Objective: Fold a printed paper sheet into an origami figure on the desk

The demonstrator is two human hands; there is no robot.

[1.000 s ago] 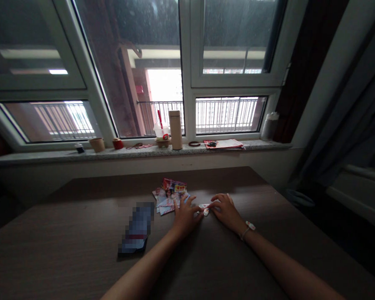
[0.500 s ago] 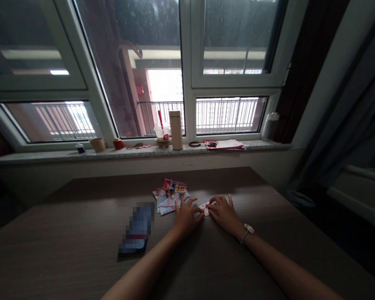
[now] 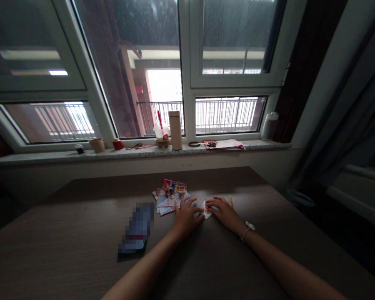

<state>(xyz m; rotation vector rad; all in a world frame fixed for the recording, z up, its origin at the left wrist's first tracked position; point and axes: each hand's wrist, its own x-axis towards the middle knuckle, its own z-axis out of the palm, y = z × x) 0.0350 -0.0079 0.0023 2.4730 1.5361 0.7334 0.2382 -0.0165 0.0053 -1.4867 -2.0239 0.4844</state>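
A small folded piece of white and red paper (image 3: 206,209) lies on the dark wooden table (image 3: 81,250) between my two hands. My left hand (image 3: 185,217) rests on the table with its fingertips pinching the paper's left edge. My right hand (image 3: 224,211) presses on the paper from the right, fingers curled over it. A bracelet sits on my right wrist. Just beyond my left hand lies a loose pile of colourful printed papers (image 3: 169,194).
A dark flat object, blurred out (image 3: 136,228), lies on the table to the left. The windowsill (image 3: 50,156) holds a tall beige flask (image 3: 175,130), cups, a bowl, scissors and red papers (image 3: 224,144). A curtain hangs at the right.
The small paper has been folded over and now stands up a little between my fingers. Both hands stayed in place, with the right hand shifted slightly left.
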